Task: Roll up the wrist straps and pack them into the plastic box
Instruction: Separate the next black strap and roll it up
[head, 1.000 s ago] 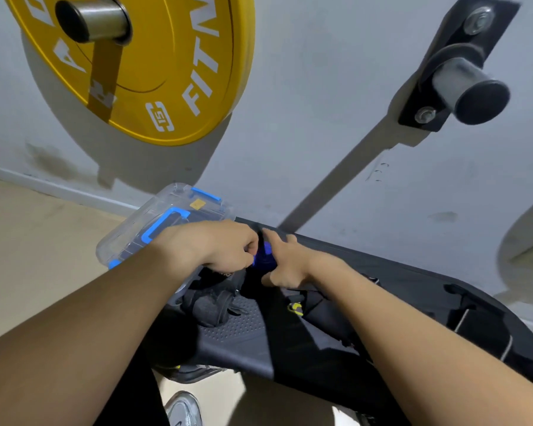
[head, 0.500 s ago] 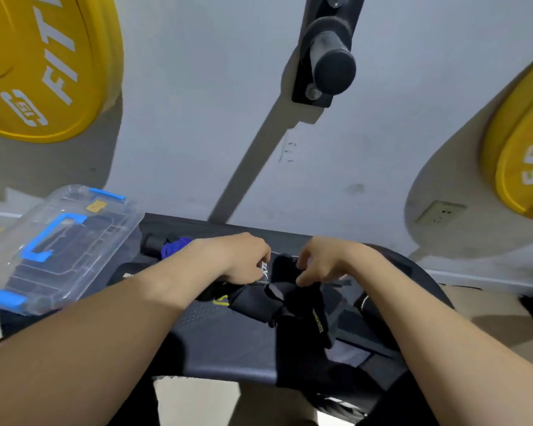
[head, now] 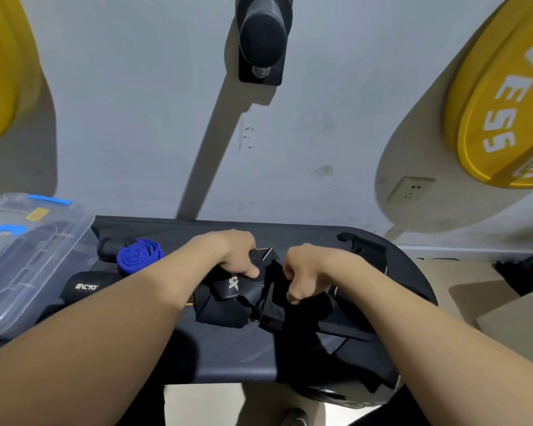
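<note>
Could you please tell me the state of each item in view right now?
Plastic box: lid on.
Blue strap: rolled up, outside the box.
Black strap: loose, not yet rolled.
Left hand: gripping the black strap.
Right hand: gripping the black strap.
Wall peg: bare.

"ESS" on yellow plate

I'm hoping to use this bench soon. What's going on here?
A person grips a black strap on the bench with both the left hand and the right hand, apparently folding or rolling it. A rolled blue strap lies on the bench near the plastic box, outside it. The box's lid is on.
</note>
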Demonstrator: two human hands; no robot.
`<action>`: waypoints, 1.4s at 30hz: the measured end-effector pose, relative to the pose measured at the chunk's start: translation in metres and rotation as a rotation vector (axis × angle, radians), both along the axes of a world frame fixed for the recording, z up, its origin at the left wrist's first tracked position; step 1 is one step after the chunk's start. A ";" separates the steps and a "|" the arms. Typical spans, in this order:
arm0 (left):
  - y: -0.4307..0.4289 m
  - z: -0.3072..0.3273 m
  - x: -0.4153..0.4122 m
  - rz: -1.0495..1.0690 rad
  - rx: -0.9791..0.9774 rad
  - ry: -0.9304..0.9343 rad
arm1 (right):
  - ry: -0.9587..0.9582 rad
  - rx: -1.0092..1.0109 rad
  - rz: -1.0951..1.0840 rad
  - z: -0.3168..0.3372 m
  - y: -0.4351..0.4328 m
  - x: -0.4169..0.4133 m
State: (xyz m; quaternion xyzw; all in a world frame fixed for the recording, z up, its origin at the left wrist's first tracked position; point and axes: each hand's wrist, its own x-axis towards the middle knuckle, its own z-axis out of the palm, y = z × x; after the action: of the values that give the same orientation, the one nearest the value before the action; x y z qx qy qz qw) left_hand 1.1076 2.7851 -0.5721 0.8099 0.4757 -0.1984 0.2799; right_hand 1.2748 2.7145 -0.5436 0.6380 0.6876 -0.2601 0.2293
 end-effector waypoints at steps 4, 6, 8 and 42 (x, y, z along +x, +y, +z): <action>0.001 0.028 -0.003 0.187 -0.107 -0.404 | 0.046 0.120 -0.061 0.011 0.005 0.011; -0.002 0.042 -0.008 0.294 -0.139 -0.561 | 0.059 0.140 -0.113 0.013 0.007 0.017; -0.006 0.052 -0.013 0.356 -0.119 -0.635 | 0.070 0.173 -0.136 0.012 0.009 0.022; -0.063 0.150 -0.035 0.615 0.310 -1.430 | 0.202 0.259 -0.113 0.023 -0.008 0.022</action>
State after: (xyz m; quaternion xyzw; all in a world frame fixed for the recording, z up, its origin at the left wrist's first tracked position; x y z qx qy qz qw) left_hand 1.0730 2.7220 -0.4224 0.6031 0.4053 0.5245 0.4437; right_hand 1.2970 2.7068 -0.5208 0.6705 0.6979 -0.2445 0.0598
